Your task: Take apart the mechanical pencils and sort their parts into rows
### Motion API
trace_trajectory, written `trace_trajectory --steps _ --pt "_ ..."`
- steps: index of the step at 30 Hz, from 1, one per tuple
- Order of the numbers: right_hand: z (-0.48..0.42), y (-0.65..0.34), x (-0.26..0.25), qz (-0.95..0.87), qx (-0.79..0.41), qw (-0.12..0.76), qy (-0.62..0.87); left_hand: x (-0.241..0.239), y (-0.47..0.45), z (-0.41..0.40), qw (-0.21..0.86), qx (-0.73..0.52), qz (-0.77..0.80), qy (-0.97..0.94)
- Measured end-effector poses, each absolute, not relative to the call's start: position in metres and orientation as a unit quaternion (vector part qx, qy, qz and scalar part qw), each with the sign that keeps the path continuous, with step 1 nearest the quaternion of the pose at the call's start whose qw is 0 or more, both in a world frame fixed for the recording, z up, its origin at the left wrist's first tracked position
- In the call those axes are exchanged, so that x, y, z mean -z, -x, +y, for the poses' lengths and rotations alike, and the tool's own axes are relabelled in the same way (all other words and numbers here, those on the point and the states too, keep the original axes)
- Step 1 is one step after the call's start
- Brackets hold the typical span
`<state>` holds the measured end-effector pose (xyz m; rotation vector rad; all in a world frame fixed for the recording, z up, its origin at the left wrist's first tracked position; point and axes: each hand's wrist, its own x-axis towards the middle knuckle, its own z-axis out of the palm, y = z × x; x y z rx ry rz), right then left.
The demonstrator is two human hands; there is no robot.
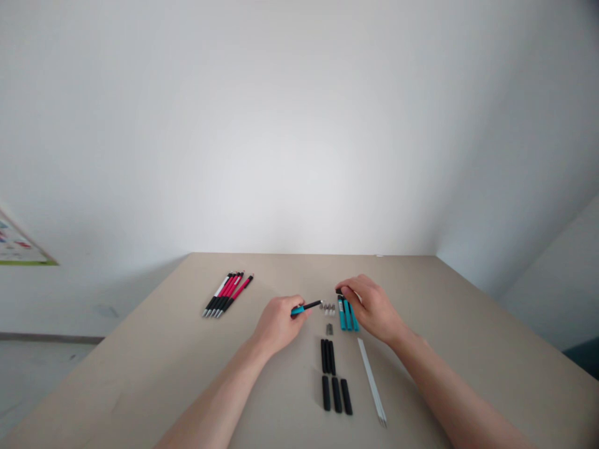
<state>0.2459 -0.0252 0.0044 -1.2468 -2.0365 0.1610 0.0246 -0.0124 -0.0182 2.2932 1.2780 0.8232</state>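
The left hand (277, 323) is clenched around a partly built pen (306, 307), a teal barrel with a black front section that sticks out to the right past the thumb; most of the teal part is buried in the fist, so its length cannot be made out. The pen is held just above the tabletop (140, 374), near the middle. The right hand (369, 307) rests close by, its fingertips pressed on the far ends of a small row of teal barrels (347, 317); whether it is pinching one of them or only touching is hard to tell, since the fingers cover the tops.

Between the two hands lie a few tiny silver tips (329, 307) and one small grey piece (329, 328), too small to identify further. Nearer the person are three black tubes (327, 357), then three shorter black grips (336, 395), and beside them thin white refills (372, 381) lying slantwise. Well apart to the left sits a bunch of finished red-and-black pens (228, 294). A poster (16, 246) is cut off at the left edge.
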Motion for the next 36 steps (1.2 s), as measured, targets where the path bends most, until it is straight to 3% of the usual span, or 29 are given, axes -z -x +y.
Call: trace_trajectory --steps 16,27,36 --pt "-0.043 -0.222 -0.007 -0.762 -0.375 0.298 0.436 0.013 -0.025 -0.02 0.255 -0.303 0.362 -0.844" --pt "-0.046 -0.221 -0.007 -0.714 -0.484 0.307 0.402 0.014 -0.025 -0.02 0.259 -0.33 0.362 -0.833" --pt "-0.045 -0.229 -0.013 -0.72 -0.499 0.29 0.386 0.012 -0.025 -0.02 0.24 -0.325 0.355 -0.843"
